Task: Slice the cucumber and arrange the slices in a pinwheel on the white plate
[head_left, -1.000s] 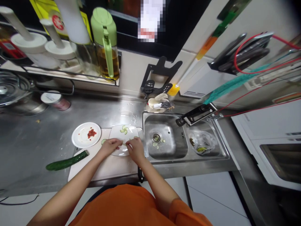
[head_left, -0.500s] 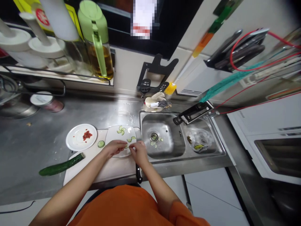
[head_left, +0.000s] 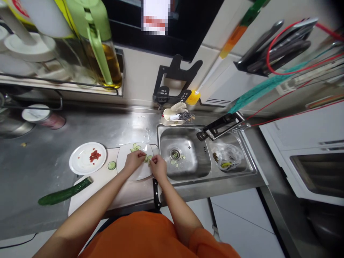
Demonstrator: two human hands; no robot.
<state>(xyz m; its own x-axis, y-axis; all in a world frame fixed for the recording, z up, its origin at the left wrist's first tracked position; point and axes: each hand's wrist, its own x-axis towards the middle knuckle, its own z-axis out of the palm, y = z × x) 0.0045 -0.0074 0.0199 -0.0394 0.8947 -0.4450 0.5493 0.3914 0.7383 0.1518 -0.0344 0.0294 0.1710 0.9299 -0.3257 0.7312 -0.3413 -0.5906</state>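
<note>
Well out to the left of the fingers, a whole cucumber (head_left: 64,194) lies on the counter (head_left: 77,133), its cut end over the cutting board (head_left: 138,196). Past it, on the far side, sits a round plate (head_left: 78,166) with small red pieces (head_left: 95,156). Nearer the fingers is one round cucumber slice (head_left: 111,165), on the board just beside the squarish plate (head_left: 122,156). Over that plate the left hand (head_left: 135,160) reaches in, fingertips drawn close; a cluster of cut slices (head_left: 135,147) lies just beyond them. Between the two hands are more slices (head_left: 147,158). The right hand (head_left: 159,166) bends in over the plate's right side, fingers bunched — from where I stand, I can't tell whether either hand pinches a slice. I'd set each piece with a light touch, lifting the fingertips straight off so neighbours don't drag — and keep the right wrist clear of the knife (head_left: 156,193) just below it.
</note>
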